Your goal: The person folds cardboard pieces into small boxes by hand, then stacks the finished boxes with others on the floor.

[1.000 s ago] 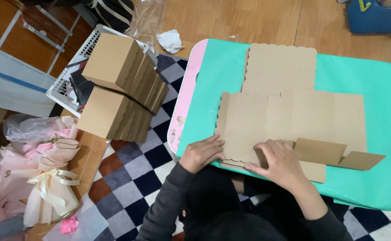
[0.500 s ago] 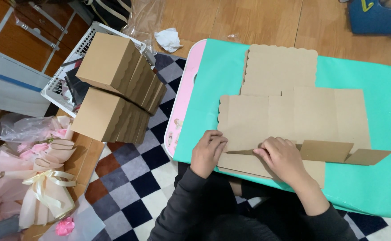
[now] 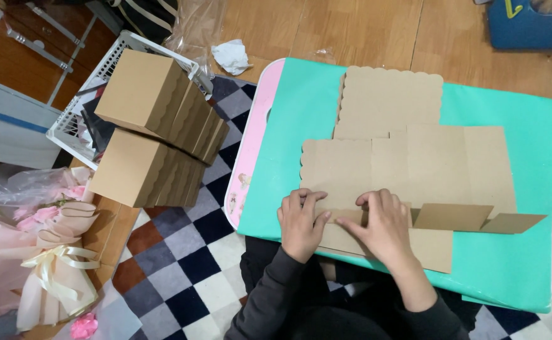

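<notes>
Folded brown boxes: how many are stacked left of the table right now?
2 stacks show, not single boxes: an upper stack of folded boxes leaning on the white basket, and a lower stack just below it. Individual boxes overlap, so their count is unclear.

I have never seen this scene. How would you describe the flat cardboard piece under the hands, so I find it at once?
Look at the low table with the green top. On it lies one flat brown cardboard box blank, unfolded, with scalloped edges. Both the left hand and right hand press its near flap; the folded boxes at left are already assembled and stacked.
</notes>
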